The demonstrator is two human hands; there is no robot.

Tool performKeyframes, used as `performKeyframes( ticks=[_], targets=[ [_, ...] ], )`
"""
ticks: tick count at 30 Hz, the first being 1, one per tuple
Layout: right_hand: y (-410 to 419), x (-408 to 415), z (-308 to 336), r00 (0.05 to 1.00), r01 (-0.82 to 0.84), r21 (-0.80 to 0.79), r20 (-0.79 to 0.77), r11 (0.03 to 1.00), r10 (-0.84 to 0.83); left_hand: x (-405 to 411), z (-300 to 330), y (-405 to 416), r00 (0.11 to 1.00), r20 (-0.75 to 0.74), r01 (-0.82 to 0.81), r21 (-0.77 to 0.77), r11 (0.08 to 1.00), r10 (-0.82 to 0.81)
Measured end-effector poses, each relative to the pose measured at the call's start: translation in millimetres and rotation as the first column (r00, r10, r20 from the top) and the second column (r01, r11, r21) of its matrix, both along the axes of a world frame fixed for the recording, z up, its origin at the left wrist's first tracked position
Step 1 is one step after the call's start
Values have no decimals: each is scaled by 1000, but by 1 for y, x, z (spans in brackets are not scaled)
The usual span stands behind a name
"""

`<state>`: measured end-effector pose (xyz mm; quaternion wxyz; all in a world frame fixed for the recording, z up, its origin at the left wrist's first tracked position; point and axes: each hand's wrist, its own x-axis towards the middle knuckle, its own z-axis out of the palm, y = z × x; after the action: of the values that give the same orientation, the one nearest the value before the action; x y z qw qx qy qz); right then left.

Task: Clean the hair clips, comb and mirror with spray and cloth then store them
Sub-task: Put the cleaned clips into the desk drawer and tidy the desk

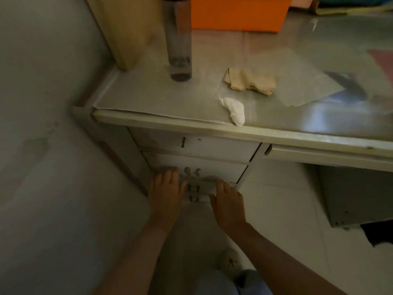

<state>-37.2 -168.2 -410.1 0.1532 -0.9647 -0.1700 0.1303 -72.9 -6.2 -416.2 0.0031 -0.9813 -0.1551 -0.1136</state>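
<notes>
Reaching low, left hand [167, 188] and right hand [228, 201] lie spread on the drawer front [212, 169]; no writing legible.

One clear bottle [179, 39], one orange bin [238, 13], one beige cloth [251, 80], one white wad [235, 110], two hands: left [167, 192], right [229, 206].

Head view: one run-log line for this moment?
left hand open on drawer front | right hand open beside handles | cloth, bottle on desk

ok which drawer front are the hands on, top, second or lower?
The lower drawer, under the second drawer. Left hand and right hand lie flat on it, beside its handles. The top drawer is untouched.
</notes>
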Motion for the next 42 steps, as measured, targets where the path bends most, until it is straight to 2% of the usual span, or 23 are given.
performKeyframes(
  ticks=[8,17,21,25,29,33,38,42],
  targets=[
    [15,15,-25,999,45,-58,-22,997,-46,28,-28,2,992,123,34,30,999,-38],
    [14,13,-29,996,72,-38,-40,997,-74,33,-41,-1,963,268,23,-110,994,7],
    [15,9,-28,991,124,15,-58,992,-122,27,-38,-6,972,230,-23,-130,991,53],
    [12,1,-32,980,182,122,-109,976,-169,16,-35,-7,977,208,-3,-150,989,34],
    [16,-16,-35,952,282,276,-201,919,-232,-1,-32,-11,979,201,0,-166,986,34],
    [30,-22,-27,895,429,449,-332,784,-299,-12,-36,-8,981,192,32,-161,986,-1],
    [46,-31,-14,846,529,524,-383,667,-371,-36,-35,-12,992,127,7,-220,975,21],
    [40,-50,-10,843,535,530,-387,658,-373,-55,-31,-17,988,153,7,-240,971,31]
  ],
)
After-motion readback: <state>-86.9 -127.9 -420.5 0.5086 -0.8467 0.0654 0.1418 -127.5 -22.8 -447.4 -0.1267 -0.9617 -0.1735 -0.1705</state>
